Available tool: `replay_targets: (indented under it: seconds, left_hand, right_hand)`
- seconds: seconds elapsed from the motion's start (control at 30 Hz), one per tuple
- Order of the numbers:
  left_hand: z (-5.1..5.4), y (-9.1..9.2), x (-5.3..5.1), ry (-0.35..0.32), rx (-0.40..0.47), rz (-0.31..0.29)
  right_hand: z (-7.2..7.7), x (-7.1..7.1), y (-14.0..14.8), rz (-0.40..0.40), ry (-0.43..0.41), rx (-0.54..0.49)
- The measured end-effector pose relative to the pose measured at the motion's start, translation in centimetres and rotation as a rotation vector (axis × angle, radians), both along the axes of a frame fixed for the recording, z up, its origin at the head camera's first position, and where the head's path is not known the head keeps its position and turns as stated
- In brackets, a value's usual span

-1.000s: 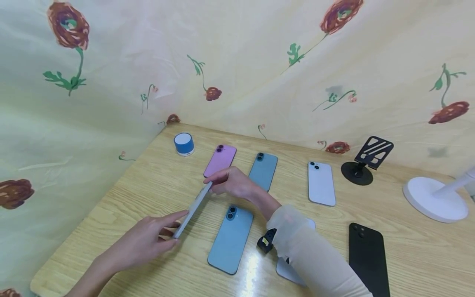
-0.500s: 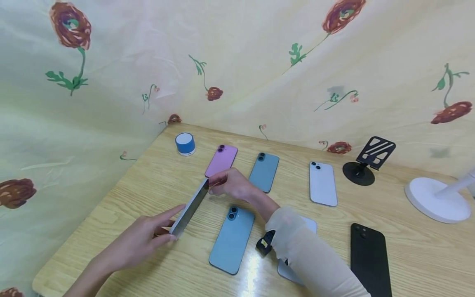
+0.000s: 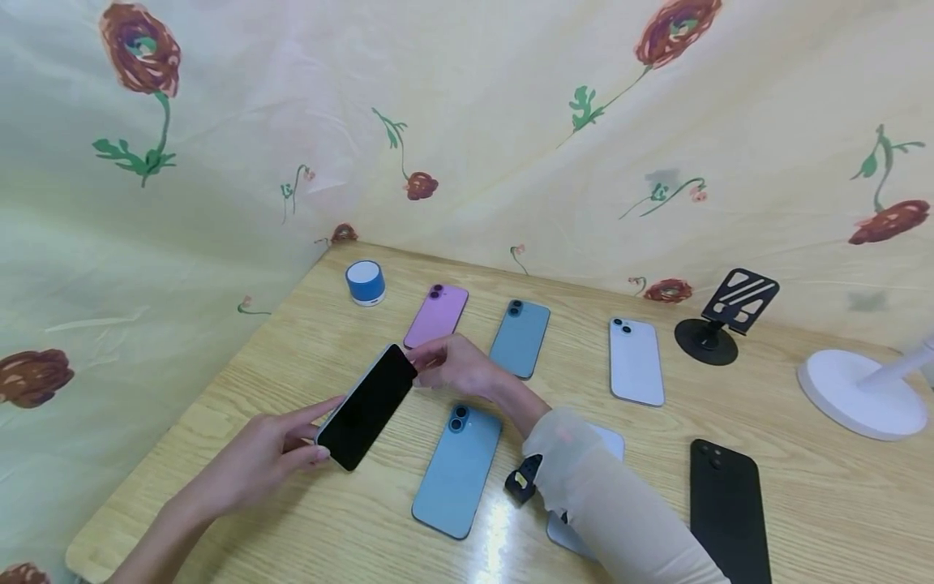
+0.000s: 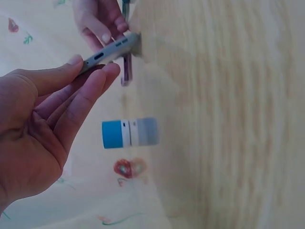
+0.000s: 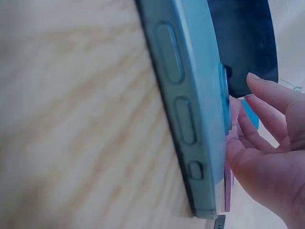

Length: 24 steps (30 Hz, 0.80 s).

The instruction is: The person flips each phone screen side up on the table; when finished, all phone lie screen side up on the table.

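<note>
A smartphone (image 3: 368,408) is held tilted above the table, its black screen toward the head camera. My left hand (image 3: 255,458) pinches the near end, thumb on the screen side and fingers behind. At the far end, my right hand (image 3: 456,361) holds the corner; in the right wrist view its fingertips meet the dark screen's (image 5: 245,43) edge. The left wrist view shows the phone's edge with a port and speaker holes (image 4: 110,50). A blue phone (image 3: 458,474) lies face down just right of the held one. Behind the right hand lie a pink phone (image 3: 436,316) and a teal phone (image 3: 520,337).
A small blue-and-white cylinder (image 3: 365,284) stands at the back left. Farther right are a pale phone (image 3: 636,361), a black folding stand (image 3: 718,316), a white round base (image 3: 861,395) and a black phone (image 3: 730,507). My right sleeve partly covers another pale phone (image 3: 569,537).
Both hands have turned the phone: it was edge-on to the head camera, and now its black screen shows. My left hand has shifted slightly left; the phones on the table stay put.
</note>
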<state>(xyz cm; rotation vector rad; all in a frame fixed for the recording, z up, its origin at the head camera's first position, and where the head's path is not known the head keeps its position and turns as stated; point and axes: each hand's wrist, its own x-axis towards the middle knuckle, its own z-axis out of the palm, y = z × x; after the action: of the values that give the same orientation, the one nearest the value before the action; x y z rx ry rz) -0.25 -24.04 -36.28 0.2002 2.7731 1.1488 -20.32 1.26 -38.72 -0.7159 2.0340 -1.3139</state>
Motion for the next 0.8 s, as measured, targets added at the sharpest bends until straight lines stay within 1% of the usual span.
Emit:
replay_targets:
  seconds: [0.13,0.23,0.37,0.63,0.8]
  left_hand:
    - [-0.3,-0.6,-0.2,0.014,0.005,-0.006]
    - [-0.6,-0.8,-0.4,-0.01,0.051,-0.013]
    - [-0.8,-0.8,-0.4,-0.061,0.101,-0.01]
    - [-1.1,-0.6,-0.5,-0.055,0.079,-0.019]
    - [-1.1,-0.8,-0.8,-0.064,0.049,-0.039]
  right_hand:
    - [-0.1,0.0,0.0,0.009,0.019,0.022]
    - [-0.1,0.1,0.0,0.014,0.042,0.049]
    - [-0.1,0.1,0.0,0.021,0.056,0.08]
    - [-0.2,0.0,0.0,0.01,0.069,0.123]
    - [-0.2,-0.1,0.0,0.007,0.074,0.133]
